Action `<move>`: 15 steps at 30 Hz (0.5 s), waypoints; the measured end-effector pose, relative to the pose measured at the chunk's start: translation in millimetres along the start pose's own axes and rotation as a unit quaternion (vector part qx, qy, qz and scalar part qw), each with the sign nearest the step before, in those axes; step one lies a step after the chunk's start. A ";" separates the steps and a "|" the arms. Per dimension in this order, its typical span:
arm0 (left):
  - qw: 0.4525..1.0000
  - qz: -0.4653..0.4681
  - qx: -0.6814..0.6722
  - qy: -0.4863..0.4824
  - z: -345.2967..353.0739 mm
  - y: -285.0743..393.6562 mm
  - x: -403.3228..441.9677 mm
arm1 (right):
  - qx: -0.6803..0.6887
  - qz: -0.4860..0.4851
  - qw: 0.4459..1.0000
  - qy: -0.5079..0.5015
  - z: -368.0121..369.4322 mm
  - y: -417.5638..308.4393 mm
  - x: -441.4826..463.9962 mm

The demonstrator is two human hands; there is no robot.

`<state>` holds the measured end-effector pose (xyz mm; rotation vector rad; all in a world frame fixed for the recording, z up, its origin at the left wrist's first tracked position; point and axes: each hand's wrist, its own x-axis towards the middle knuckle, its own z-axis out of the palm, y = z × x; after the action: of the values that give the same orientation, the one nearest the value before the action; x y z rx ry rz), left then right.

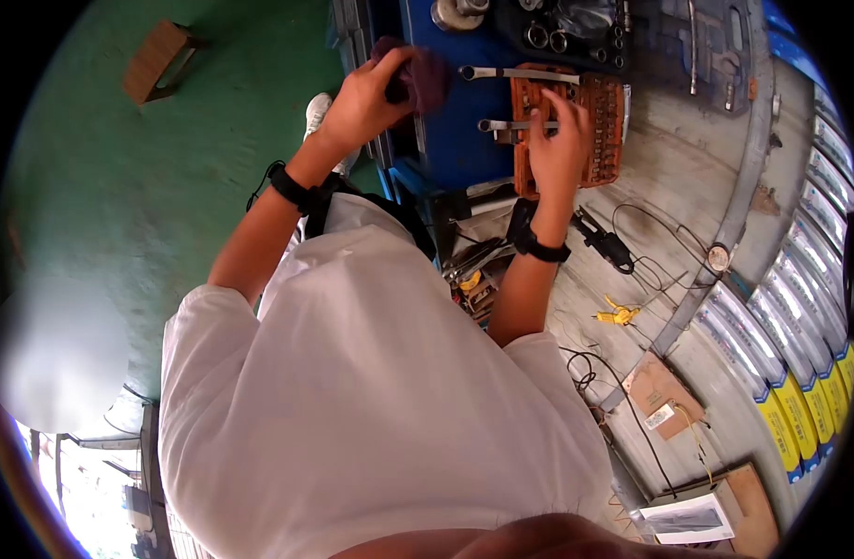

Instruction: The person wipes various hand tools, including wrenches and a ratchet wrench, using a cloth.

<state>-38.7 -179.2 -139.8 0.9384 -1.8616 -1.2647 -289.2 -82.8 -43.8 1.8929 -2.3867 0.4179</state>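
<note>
My left hand [363, 104] is closed round a dark maroon cloth [430, 82], beside the blue surface [464, 140]. My right hand [559, 144] is over an orange socket-set case [602, 130], its thumb and fingers at a combination wrench [501, 125] that points left. The wrench's right end is partly hidden by the fingers. A second wrench [520, 74] lies across the upper part of the case, just beyond the right fingertips. Rows of small sockets and bits sit in the case.
Black tray with sockets [559, 42] stands at the top. A metal bench [669, 177] carries cables, a black tool [606, 240] and a yellow air gun [618, 312]. Packaged items [790, 373] line the right. A wooden stool [158, 61] stands on the green floor [250, 74].
</note>
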 end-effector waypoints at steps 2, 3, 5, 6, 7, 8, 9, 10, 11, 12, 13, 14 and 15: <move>0.999 -0.002 -0.021 0.032 1.4 5.0 10.6 | 0.049 0.028 0.997 -0.051 15.2 4.8 17.3; 0.997 -0.024 -0.057 0.038 4.3 5.8 13.5 | 0.101 0.059 0.988 -0.105 18.9 1.6 24.2; 0.993 -0.048 -0.091 0.049 5.7 5.8 15.6 | 0.052 0.014 0.992 -0.117 28.4 -7.1 32.5; 0.988 -0.085 -0.129 0.013 4.3 5.9 15.1 | 0.016 0.008 0.992 -0.123 36.5 -9.0 35.6; 0.978 -0.122 -0.165 -0.025 2.5 4.8 14.3 | -0.020 0.004 0.992 -0.128 43.8 -10.7 38.1; 0.979 -0.123 -0.163 -0.023 2.2 1.4 10.7 | -0.021 0.023 0.993 -0.114 49.2 -11.7 39.2; 0.970 -0.115 -0.214 -0.002 3.7 -4.1 5.3 | -0.019 0.021 0.993 -0.114 50.2 -10.9 39.4; 0.959 -0.104 -0.263 0.020 4.4 -10.0 1.2 | -0.009 0.035 0.994 -0.104 50.0 -6.9 41.2; 0.960 -0.105 -0.260 0.023 3.6 -17.1 -2.2 | 0.001 0.049 0.994 -0.096 50.6 -3.1 42.2; 0.949 -0.100 -0.297 0.032 0.2 -20.2 -4.1 | 0.000 0.042 0.995 -0.093 51.7 -1.9 42.4; 0.937 -0.094 -0.333 0.041 -2.7 -22.4 -6.2 | 0.004 0.043 0.995 -0.093 52.3 -1.4 40.2; 0.918 -0.122 -0.376 0.039 -4.5 -23.5 -8.1 | -0.013 0.014 0.997 -0.076 53.6 -1.1 39.6; 0.921 -0.118 -0.370 0.039 -6.1 -21.9 -7.2 | -0.030 -0.015 0.998 -0.055 54.2 -2.0 40.5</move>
<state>-25.9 -181.6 -159.9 0.7724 -1.0610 -1.8548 -290.8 -135.2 -86.7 1.9726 -2.4051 0.2428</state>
